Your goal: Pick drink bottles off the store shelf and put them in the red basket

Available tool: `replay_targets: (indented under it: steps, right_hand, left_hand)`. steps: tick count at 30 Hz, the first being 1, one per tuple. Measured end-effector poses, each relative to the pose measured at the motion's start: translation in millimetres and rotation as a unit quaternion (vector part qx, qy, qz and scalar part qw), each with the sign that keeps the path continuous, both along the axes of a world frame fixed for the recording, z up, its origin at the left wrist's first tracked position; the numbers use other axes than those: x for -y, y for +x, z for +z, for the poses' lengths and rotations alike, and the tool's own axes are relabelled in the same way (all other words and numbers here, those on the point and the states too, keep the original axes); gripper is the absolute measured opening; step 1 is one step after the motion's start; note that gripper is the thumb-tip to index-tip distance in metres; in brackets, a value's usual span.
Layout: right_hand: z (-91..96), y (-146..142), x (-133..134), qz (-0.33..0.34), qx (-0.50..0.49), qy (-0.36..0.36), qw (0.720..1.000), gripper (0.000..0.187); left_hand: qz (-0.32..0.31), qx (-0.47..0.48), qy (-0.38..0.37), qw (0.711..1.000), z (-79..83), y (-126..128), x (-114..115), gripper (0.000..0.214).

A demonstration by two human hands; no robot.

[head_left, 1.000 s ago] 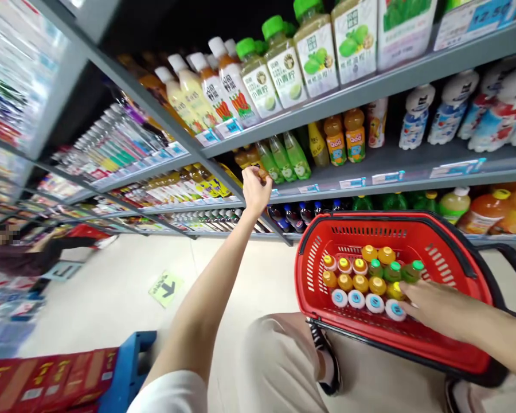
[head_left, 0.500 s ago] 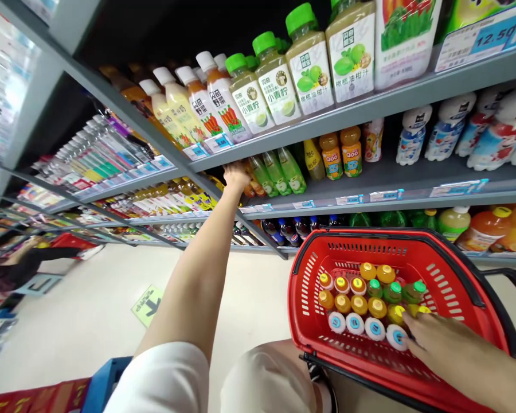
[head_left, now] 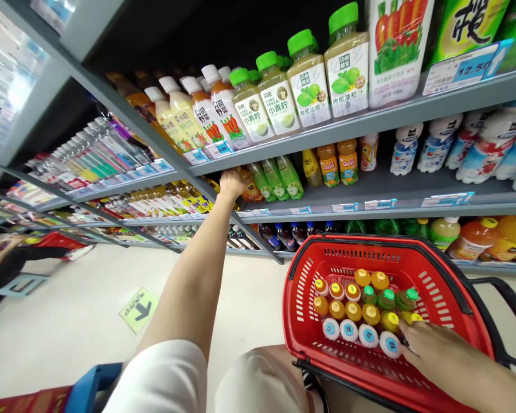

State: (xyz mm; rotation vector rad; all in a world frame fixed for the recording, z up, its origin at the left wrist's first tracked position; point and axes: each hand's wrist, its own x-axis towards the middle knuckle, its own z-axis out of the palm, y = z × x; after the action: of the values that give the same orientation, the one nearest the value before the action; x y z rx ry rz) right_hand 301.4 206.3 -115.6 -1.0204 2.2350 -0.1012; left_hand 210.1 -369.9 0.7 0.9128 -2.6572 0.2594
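Note:
My left hand [head_left: 232, 182] reaches into the middle shelf, its back toward me and its fingers mostly hidden. It is at the left end of the row, beside orange-labelled bottles [head_left: 250, 186] and touching or nearly touching them. Further right stand green bottles with apple pictures [head_left: 289, 179]. My right hand [head_left: 432, 344] is down in the red basket [head_left: 298, 321], thumb and fingers curled around a bottle mostly covered by the hand. Beside it are white-capped bottles [head_left: 368, 335] and a yellow-capped bottle [head_left: 389, 321]. Several orange bottles [head_left: 353, 311] and green-capped bottles [head_left: 387, 298] stand upright in the basket.
Juice bottles [head_left: 309, 94] line the upper shelf above my left hand. Dark cola bottles [head_left: 298, 230] stand on the bottom shelf behind the basket. A blue crate edge [head_left: 97, 381] is at lower left. On the floor is a green arrow sign [head_left: 138, 310]; another person's leg [head_left: 43, 252] shows far left.
The view has shifted slightly, so the basket appears a little further left and lower. My left hand stays at the shelf's orange bottles; my right hand stays in the basket.

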Motion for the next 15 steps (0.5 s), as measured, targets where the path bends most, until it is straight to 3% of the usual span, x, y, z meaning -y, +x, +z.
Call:
replay_targets:
  steps: [2, 7, 12, 15]
  right_hand:
    - [11.2, 1.3, 5.1, 0.017, 0.022, 0.037, 0.999, 0.048]
    - [16.8, 0.2, 7.9, -0.003, 0.025, 0.028, 0.999, 0.044]
    - [16.2, -0.3, 3.5, -0.004, 0.006, 0.000, 1.000, 0.035]
    - [16.8, 0.6, -0.4, -0.004, 0.000, -0.014, 1.000, 0.032]
  left_hand:
    - [0.003, -0.027, 0.003, 1.000, -5.6, 10.8, -2.9, 0.078]
    - [0.006, -0.050, 0.032, 0.998, -19.7, 37.7, -20.0, 0.083]
    - [-0.062, -0.059, 0.032, 0.996, -30.5, 70.3, -56.0, 0.061]
    - [-0.086, -0.180, 0.008, 0.980, -31.9, 92.8, -78.9, 0.054]
